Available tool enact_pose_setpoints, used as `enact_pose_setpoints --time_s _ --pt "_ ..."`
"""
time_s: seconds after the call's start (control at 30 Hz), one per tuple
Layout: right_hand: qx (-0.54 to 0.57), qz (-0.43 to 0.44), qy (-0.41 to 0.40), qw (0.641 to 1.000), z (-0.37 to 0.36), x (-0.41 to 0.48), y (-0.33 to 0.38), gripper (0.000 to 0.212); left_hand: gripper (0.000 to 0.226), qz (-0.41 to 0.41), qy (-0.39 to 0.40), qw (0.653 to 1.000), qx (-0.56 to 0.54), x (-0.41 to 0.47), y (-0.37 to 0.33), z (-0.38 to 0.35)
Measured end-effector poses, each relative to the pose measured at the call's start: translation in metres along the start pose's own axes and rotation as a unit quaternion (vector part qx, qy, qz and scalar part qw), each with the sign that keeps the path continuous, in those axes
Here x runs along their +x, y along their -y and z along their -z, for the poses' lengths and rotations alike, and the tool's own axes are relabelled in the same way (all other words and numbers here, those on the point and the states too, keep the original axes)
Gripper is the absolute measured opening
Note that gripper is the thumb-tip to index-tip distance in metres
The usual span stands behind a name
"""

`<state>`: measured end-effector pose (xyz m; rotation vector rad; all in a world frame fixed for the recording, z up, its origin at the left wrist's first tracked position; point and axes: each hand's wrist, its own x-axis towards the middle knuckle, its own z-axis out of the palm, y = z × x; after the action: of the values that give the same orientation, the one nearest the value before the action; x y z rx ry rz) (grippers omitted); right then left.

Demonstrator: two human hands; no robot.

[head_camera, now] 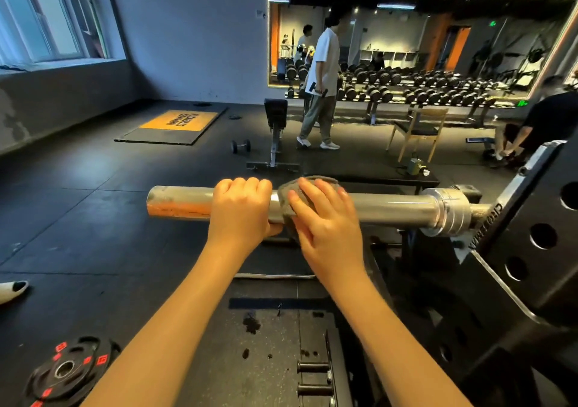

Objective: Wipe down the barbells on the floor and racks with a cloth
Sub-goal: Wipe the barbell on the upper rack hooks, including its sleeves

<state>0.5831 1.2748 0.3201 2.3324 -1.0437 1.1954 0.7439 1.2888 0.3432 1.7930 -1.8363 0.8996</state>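
Grey cloth (284, 202) under right hand (328, 222) | left hand (240, 209) grips barbell (391, 206) | end free

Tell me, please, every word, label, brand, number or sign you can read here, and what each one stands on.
"HAMMER STRENGTH": black letters on the orange floor mat, seen turned sideways.
Rack upright: white lettering along its edge, apparently starting "CIR"; the rest is too skewed to read.
Weight plate: red markings, too blurred to read.
Green sign in the mirror: too small to read.
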Motion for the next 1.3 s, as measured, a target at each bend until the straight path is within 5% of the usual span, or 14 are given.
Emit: enact_pose_setpoints --time_s 0.17,0.27,0.47,0.7,0.87,1.13,1.3 --pt "-0.057 -0.034 -0.016 0.998 0.026 -0.034 -0.056 0.043 0.054 -0.006 0.007 1.000 -0.005 0.000 0.001 0.002" --pt "-0.037 -0.075 -0.047 0.995 0.013 -0.022 -0.029 0.039 0.055 0.007 0.022 1.000 -0.004 0.001 -0.002 0.003" --pt "-0.049 0.031 0.016 0.998 0.013 -0.014 -0.027 0.041 0.053 -0.008 0.019 1.000 -0.009 0.000 0.000 0.006" --pt "-0.032 -0.150 -0.014 0.988 0.015 -0.003 -0.019 0.042 0.054 0.003 0.010 1.000 0.002 0.001 -0.001 0.003" --pt "-0.042 -0.028 0.055 0.997 0.021 -0.004 -0.030 0.046 0.053 -0.024 0.009 1.000 -0.004 0.001 0.003 0.004" --pt "-0.062 -0.222 -0.028 0.973 0.022 -0.004 -0.031 0.041 0.062 -0.027 0.234 0.972 -0.020 0.027 0.019 0.029" --pt "-0.066 -0.094 0.015 0.993 0.030 -0.011 -0.049 0.039 0.045 -0.039 0.179 0.983 0.018 0.018 0.020 0.024"
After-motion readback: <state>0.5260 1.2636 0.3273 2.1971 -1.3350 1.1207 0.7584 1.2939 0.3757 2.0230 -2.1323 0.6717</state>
